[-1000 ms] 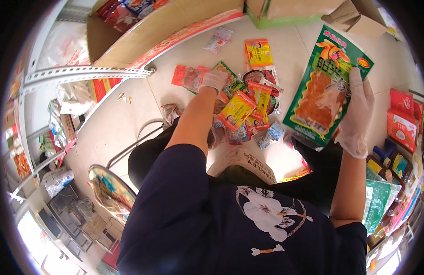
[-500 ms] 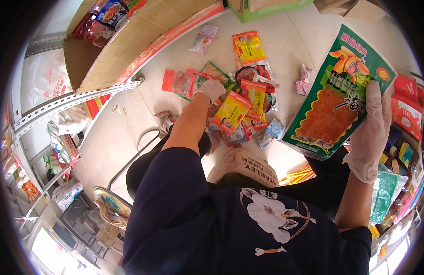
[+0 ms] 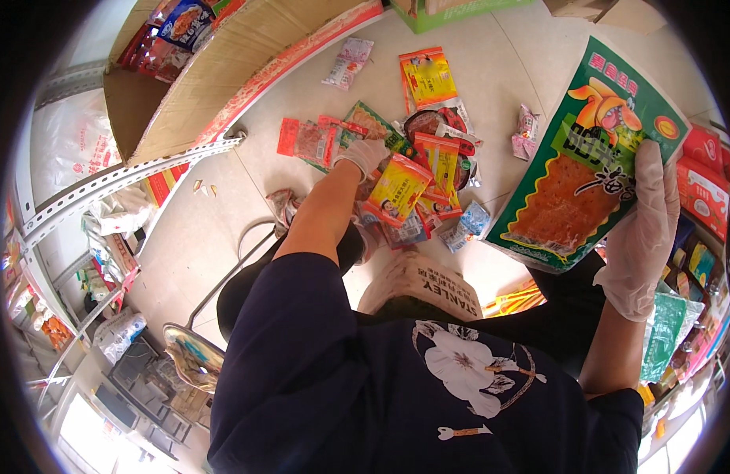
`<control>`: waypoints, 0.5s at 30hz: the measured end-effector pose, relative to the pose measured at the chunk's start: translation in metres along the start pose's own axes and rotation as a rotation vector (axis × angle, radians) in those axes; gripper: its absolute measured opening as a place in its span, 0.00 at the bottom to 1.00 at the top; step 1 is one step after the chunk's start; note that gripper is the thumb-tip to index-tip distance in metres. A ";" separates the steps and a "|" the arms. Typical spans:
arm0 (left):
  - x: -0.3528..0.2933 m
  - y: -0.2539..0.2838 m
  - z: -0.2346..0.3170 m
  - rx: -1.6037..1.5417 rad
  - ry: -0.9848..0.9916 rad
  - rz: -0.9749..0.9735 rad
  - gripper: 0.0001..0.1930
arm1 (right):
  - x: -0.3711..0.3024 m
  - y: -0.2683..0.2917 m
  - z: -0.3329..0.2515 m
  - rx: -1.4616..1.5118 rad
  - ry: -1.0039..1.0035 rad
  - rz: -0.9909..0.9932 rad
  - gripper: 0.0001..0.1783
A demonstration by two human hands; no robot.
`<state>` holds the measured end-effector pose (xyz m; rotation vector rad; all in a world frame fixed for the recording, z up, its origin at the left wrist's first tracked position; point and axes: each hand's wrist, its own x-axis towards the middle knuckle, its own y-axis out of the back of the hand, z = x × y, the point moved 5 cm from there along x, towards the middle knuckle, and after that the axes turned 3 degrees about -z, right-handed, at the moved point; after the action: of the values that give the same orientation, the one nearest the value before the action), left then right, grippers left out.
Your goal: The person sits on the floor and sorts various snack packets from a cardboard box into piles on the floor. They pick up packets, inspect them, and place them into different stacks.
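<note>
My right hand (image 3: 639,241), in a thin clear glove, grips a large green snack packet (image 3: 570,189) by its right edge and holds it up, front facing me. The packet has a cartoon animal on top and a see-through window with a flat reddish-brown sheet inside. My left hand (image 3: 365,156), also gloved, is down in a pile of snack packets on the floor. Its fingers are curled against a green packet (image 3: 374,125); their tips are hidden. Close by lie red clear-fronted packets (image 3: 308,141), a yellow-and-red packet (image 3: 399,189) and another yellow one (image 3: 437,162).
A large open carton (image 3: 246,67) with packets stands on a metal shelf (image 3: 136,172) at left. Apart from the pile lie small pink packets (image 3: 526,133) and a blue one (image 3: 466,227). A pale bag (image 3: 416,284) sits before me; red boxes (image 3: 700,186) stand at right.
The view has shifted very slightly. My right hand still holds up the green packet, and my left hand stays at nearly the same spot in the pile.
</note>
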<state>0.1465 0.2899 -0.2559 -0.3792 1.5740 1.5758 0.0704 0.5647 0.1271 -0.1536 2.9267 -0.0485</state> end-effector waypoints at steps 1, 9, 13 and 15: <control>0.001 -0.002 0.002 0.070 0.002 -0.008 0.09 | -0.001 0.000 -0.001 -0.017 -0.003 -0.023 0.20; 0.010 -0.009 0.004 0.030 -0.028 -0.136 0.11 | -0.004 -0.009 -0.009 -0.062 0.015 -0.073 0.21; 0.012 -0.008 -0.002 -0.048 -0.009 -0.042 0.09 | -0.005 -0.003 -0.008 -0.074 -0.007 -0.007 0.22; 0.013 0.005 0.000 0.003 -0.020 -0.001 0.08 | -0.005 0.001 -0.007 -0.092 0.003 0.022 0.22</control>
<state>0.1354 0.2950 -0.2617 -0.3619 1.5607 1.5722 0.0740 0.5660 0.1353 -0.1362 2.9340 0.0894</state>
